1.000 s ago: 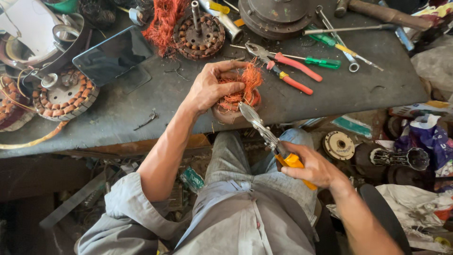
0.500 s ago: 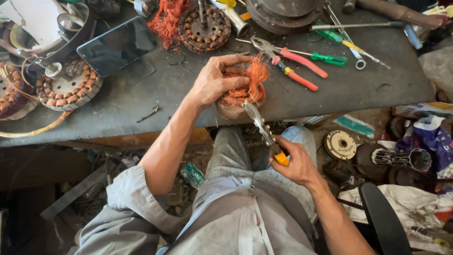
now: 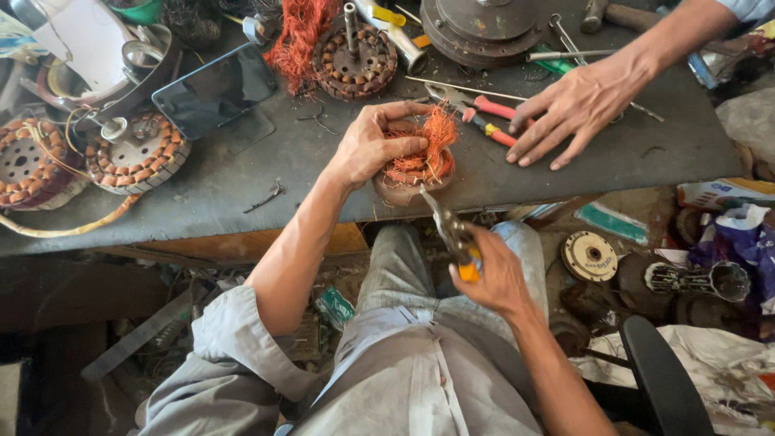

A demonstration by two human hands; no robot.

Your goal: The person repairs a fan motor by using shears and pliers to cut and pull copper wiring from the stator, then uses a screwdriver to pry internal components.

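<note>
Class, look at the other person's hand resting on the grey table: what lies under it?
Under the other person's hand lie red-handled pliers, jaws and handle ends showing, on the grey table. A green-handled tool runs beneath too; its middle is covered.

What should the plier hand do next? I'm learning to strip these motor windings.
Probably close the pliers on a few copper strands and pull. Their tips already sit at the edge of the wire bundle, held by the right hand, while the left hand presses the stator against the bench.
</note>
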